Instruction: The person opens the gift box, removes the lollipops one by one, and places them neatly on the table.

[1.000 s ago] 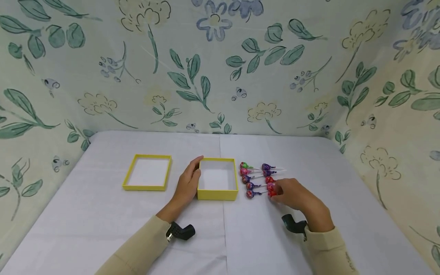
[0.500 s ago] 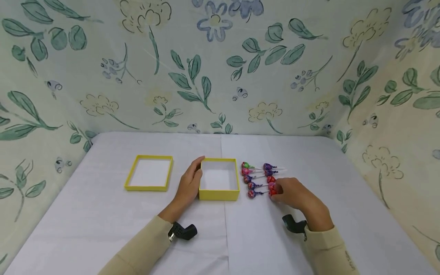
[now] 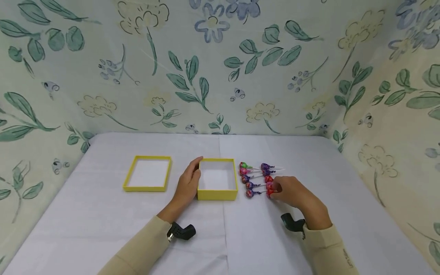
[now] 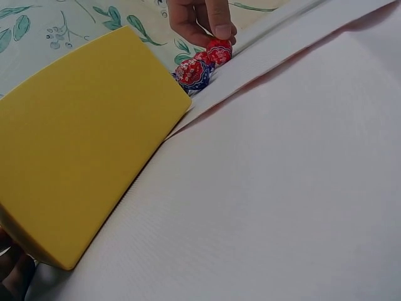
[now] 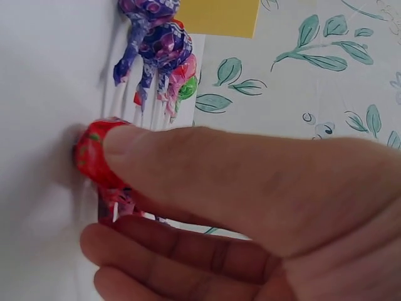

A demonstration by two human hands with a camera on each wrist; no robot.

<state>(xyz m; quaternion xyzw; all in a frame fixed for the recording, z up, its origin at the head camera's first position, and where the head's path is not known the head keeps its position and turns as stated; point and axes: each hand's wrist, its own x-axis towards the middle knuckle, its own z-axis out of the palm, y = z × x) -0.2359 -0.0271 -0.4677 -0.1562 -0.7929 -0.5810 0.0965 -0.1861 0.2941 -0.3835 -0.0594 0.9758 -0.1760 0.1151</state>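
A yellow open-topped box (image 3: 217, 195) with a white inside stands mid-table. My left hand (image 3: 186, 183) holds its left side, fingertips at the back left corner; in the left wrist view only dark parts of fingers show beside the box (image 4: 88, 144). To the right, my right hand (image 3: 292, 193) pinches the wrapped head of a red lollipop (image 5: 97, 153) between thumb and fingers, low at the table. The thumb covers part of this head, and its stick is hidden. Several other lollipops (image 3: 249, 186) in purple, pink, red and green wrappers lie in two columns with their sticks between.
A shallow yellow-rimmed lid (image 3: 144, 188) lies inside up, left of the box. White cloth (image 3: 192, 256) with a seam covers the table. Floral fabric (image 3: 213, 76) hangs behind and along both sides. Black wrist cameras (image 3: 183, 232) sit at both cuffs.
The view shifts slightly with the head. Both hands, the box and the lollipops keep about the same places, and the right hand stays at the red lollipop.
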